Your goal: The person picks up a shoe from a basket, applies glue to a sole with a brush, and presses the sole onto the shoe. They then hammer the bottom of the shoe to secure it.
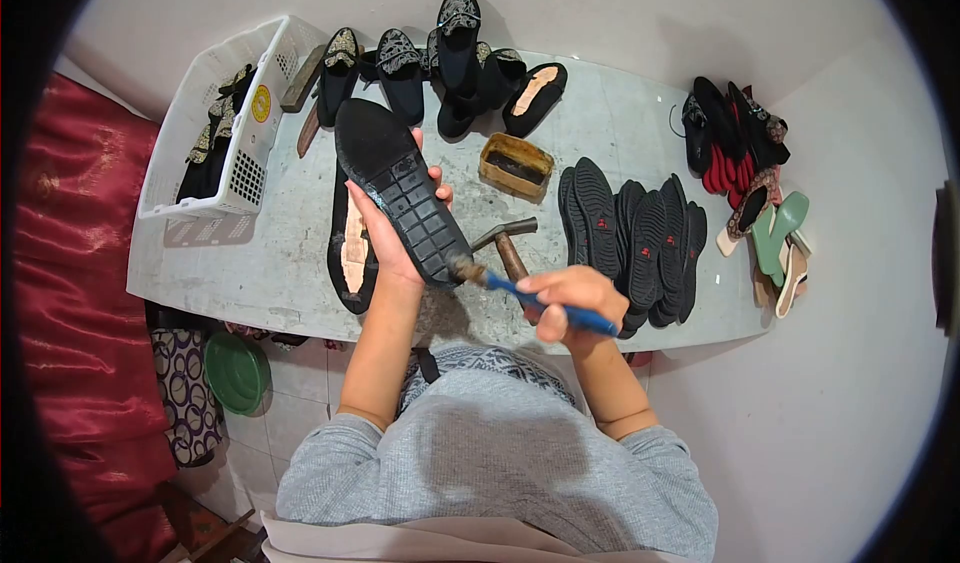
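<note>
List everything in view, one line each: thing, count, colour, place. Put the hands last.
sole: one, black, tread up, in the left hand
brush: one, blue handle, in the right hand, bristles at the sole's heel end
hammer: one, wooden handle, on the table behind the brush
glue tin: one, tan, mid-table
stacked soles: a row, black, right of the hammer
finished shoes: several, black with patterned toes, far edge
basket: one, white, far left, shoe uppers inside
mixed shoes: a pile, black, red, green, far right
table: one, grey
left hand: gripping the sole
right hand: gripping the brush
</note>
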A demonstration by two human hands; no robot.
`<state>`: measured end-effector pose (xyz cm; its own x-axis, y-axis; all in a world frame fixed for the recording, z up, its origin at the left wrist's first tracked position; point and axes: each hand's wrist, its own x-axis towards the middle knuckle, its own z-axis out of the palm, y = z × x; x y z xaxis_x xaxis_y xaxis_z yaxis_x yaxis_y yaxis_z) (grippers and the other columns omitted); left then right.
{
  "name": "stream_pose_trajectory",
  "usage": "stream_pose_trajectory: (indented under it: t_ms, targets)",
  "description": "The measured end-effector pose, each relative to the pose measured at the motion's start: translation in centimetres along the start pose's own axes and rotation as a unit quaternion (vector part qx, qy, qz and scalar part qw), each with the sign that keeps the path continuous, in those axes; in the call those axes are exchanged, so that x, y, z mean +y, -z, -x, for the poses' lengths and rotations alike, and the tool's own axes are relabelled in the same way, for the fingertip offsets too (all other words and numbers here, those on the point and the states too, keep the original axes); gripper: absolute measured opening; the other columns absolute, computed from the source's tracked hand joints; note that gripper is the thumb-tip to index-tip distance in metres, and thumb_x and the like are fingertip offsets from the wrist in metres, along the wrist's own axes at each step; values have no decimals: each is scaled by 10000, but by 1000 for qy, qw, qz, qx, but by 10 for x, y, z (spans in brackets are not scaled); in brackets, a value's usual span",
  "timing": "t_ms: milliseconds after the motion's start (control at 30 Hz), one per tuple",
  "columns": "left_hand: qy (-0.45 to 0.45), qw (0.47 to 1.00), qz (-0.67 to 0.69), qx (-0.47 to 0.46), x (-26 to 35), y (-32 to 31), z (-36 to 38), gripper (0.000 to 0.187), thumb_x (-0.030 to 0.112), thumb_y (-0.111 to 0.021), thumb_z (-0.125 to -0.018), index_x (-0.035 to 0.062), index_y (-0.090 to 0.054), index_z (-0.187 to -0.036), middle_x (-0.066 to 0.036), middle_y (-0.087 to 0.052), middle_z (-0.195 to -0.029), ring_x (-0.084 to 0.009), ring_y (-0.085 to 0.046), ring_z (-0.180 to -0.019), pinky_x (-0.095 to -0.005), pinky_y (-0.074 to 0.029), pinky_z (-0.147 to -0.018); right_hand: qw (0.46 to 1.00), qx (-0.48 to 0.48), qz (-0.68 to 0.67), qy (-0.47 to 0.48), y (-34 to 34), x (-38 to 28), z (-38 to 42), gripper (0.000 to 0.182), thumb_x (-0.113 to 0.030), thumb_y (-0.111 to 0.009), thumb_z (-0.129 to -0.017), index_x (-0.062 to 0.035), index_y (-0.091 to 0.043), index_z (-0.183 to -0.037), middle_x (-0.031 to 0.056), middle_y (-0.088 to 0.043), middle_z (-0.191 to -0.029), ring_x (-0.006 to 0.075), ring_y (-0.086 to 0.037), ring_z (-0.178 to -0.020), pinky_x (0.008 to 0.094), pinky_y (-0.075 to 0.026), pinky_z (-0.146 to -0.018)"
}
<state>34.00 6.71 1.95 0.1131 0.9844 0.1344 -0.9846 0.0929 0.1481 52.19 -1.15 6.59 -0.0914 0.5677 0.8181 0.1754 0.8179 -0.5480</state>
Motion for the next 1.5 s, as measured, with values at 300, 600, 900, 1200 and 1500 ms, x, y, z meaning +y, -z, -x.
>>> stream_pose_trajectory:
  t_ms: [300,600,900,1200,1500]
  targets:
    - [51,998,-9,-30,1,9,6,734,647,-306,-865,138,-298,-1393,-35,-377,-1387,-214,-491,-907,-312,-458,-764,995,45,75,-49,3,5,0,119,-58,-647,-769,-9,-557,-828,95,-652,-726,198,-663,-637,263,-519,-553]
    - [41,990,-134,-13,-24,-16,24,820,713,-197,-836,110,-293,-1384,-84,-340,-1399,-247,-313,-1300,-448,-345,-1011,997,63,-7,-40,-3,11,-25,136,-42,-487,-864,56,-433,-942,237,-590,-863,138,-566,-489,238,-495,-444]
    - [-20,990,-130,45,-27,-14,28,815,696,-188,-851,81,-307,-1372,-101,-377,-1373,-226,-326,-1297,-401,-256,-1072,988,18,152,-7,-29,10,-29,114,-34,-658,-729,-15,-585,-815,79,-636,-733,198,-614,-569,244,-479,-509]
    - [-10,983,-183,-11,-24,-14,24,772,660,-204,-872,88,-292,-1382,-111,-345,-1392,-244,-358,-1266,-379,-323,-1034,993,84,66,55,-31,16,-46,165,6,-650,-739,21,-555,-874,136,-645,-780,220,-650,-669,281,-523,-594]
    - [-2,992,-123,19,-19,-14,21,759,645,-205,-881,83,-284,-1385,-119,-336,-1397,-250,-333,-1289,-359,-343,-1028,990,49,132,10,-27,12,-18,155,-2,-643,-717,-7,-558,-846,98,-646,-758,198,-631,-597,251,-495,-528]
